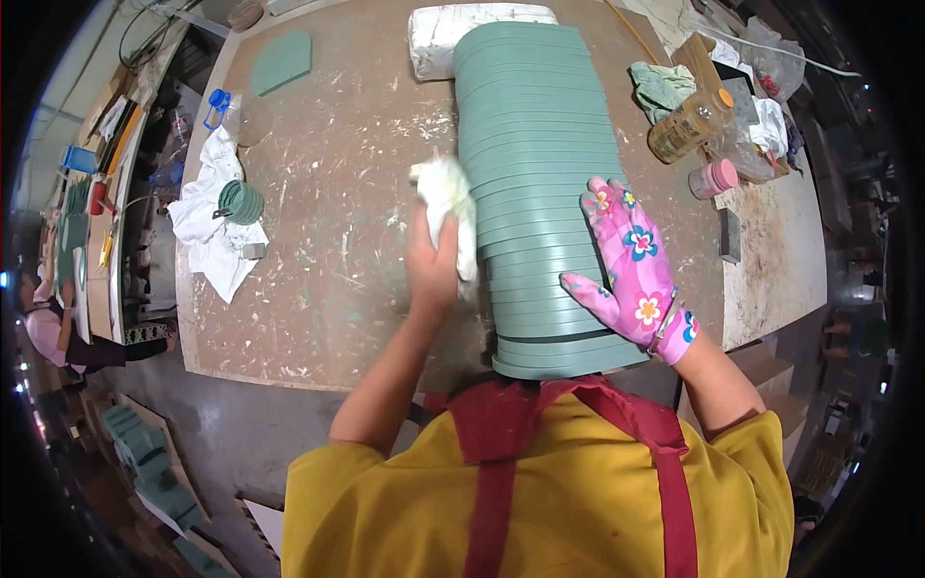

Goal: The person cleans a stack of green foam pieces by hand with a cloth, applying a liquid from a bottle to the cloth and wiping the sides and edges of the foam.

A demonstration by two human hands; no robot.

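A long row of green slabs (pixel 535 164), flat pieces with one rounded end, leans overlapped on the table in front of me, running away from its near edge. My left hand (pixel 432 260) is bare and closed on a white cloth (pixel 449 207), which touches or lies very close to the row's left side; its edge is blurred. In a pink flowered glove, my right hand (pixel 631 265) rests on the row's right side, fingers stretched out and thumb apart. It grips nothing. A white wrapped block (pixel 432 43) stands behind the far end of the row.
On the brown table (pixel 328 222) lies a single green slab (pixel 282 64) at the far left. Nearer sit a white rag (pixel 207 241) and a green ribbed cup (pixel 240 201). At right stand an amber bottle (pixel 691 126), a pink-capped jar (pixel 713 179) and a grey block (pixel 730 236).
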